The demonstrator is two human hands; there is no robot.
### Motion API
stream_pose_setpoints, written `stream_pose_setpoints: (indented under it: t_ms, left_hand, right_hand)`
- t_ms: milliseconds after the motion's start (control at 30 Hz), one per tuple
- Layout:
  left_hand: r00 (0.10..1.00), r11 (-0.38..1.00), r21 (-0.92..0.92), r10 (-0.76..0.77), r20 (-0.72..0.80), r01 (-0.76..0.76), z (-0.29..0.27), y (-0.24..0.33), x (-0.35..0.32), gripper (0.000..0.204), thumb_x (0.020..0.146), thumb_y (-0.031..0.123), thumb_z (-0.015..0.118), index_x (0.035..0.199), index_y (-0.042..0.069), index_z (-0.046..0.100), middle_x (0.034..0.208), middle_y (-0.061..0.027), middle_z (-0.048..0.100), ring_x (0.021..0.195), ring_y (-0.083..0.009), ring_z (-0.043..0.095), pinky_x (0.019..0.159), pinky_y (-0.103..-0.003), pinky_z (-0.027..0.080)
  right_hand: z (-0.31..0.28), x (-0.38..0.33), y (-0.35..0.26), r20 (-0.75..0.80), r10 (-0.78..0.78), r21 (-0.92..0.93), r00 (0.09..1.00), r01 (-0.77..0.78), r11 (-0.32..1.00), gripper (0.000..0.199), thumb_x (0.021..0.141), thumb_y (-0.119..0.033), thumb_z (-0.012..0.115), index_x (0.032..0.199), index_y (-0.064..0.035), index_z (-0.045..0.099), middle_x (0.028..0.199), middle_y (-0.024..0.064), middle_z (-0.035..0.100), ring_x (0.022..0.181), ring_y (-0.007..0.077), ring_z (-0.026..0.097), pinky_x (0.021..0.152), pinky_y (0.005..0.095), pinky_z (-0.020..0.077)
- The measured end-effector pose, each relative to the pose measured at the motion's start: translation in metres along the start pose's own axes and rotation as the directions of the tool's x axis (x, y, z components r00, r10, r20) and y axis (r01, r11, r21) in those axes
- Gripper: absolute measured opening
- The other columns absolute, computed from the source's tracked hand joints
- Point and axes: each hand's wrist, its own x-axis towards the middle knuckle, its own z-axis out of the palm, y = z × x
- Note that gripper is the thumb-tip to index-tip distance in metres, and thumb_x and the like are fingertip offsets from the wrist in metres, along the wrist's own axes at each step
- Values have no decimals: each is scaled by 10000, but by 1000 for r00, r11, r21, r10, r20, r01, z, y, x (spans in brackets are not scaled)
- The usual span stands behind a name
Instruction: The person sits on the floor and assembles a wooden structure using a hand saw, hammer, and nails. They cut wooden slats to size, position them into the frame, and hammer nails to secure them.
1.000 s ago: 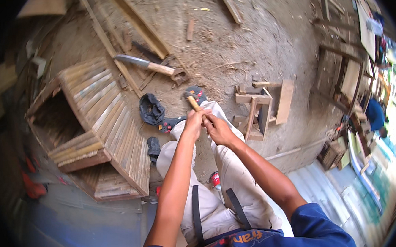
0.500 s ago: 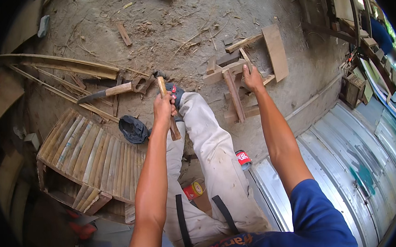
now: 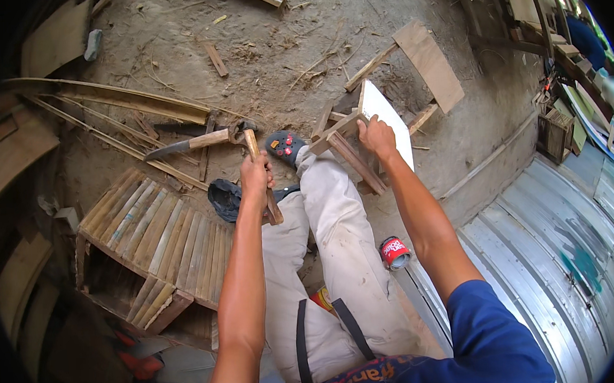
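Note:
My left hand [image 3: 256, 176] is closed around the wooden handle of a hammer [image 3: 258, 168], whose dark head points up toward the dirt floor ahead. My right hand [image 3: 376, 135] grips the edge of a small wooden stool frame [image 3: 353, 153] that lies tipped beside my right leg, with a pale flat board [image 3: 388, 120] on it. My legs in light trousers stretch forward between both hands. A long knife with a wooden handle [image 3: 186, 144] lies on the ground just left of the hammer head.
A slatted bamboo crate [image 3: 150, 244] sits at the left. A red can [image 3: 395, 251] stands by my right thigh. Corrugated metal sheeting [image 3: 540, 260] runs along the right. Loose planks [image 3: 427, 62], bamboo strips [image 3: 101, 99] and a dark sandal [image 3: 223, 199] lie on the dirt.
Both hands were together on the hammer; the right hand has let go and reached out to the stool frame, now tilted up. The left hand keeps the hammer.

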Motion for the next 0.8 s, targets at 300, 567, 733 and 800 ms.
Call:
stream_pose_setpoints:
  t_ms: [300, 567, 733, 800]
  left_hand:
    - [1000, 998, -63, 3, -13, -3, -56, -11, -48, 257, 931, 127, 529, 1176, 48, 535, 755, -26, 514, 467, -78, 394, 400, -257, 338]
    - [997, 985, -171, 12, -77, -25, -100, -12, -56, 262, 925, 124, 539, 1174, 41, 538, 768, -25, 512, 472, -74, 393, 405, -251, 336]
    - [994, 958, -279, 39, -100, -66, -115, -16, -31, 257, 929, 130, 540, 1166, 30, 538, 771, -25, 505, 475, -70, 395, 407, -243, 333]
    - [994, 952, -298, 41, -102, -70, -120, -21, -21, 260, 934, 134, 540, 1171, 29, 532, 777, -26, 508, 476, -69, 396, 405, -238, 331]
  right_hand:
    - [73, -83, -65, 6, -178, -21, 984, 178, 984, 720, 993, -367, 564, 1445, 151, 348, 831, 338, 679, 802, 477, 691, 737, 528, 574]
    - [88, -94, -104, 290, -293, -52, 911, 321, 946, 848, 884, -367, 736, 1552, -85, 297, 1025, 229, 700, 902, 399, 714, 794, 453, 593]
    - [104, -57, -112, 342, -479, -402, 808, 587, 703, 854, 747, -549, 817, 1437, -164, 493, 1412, 142, 515, 1375, 306, 454, 1102, 565, 360]
    - [112, -40, -114, 366, -650, -466, 667, 735, 493, 855, 743, -624, 781, 1395, -138, 516, 1398, 147, 540, 1351, 322, 481, 1113, 546, 351]
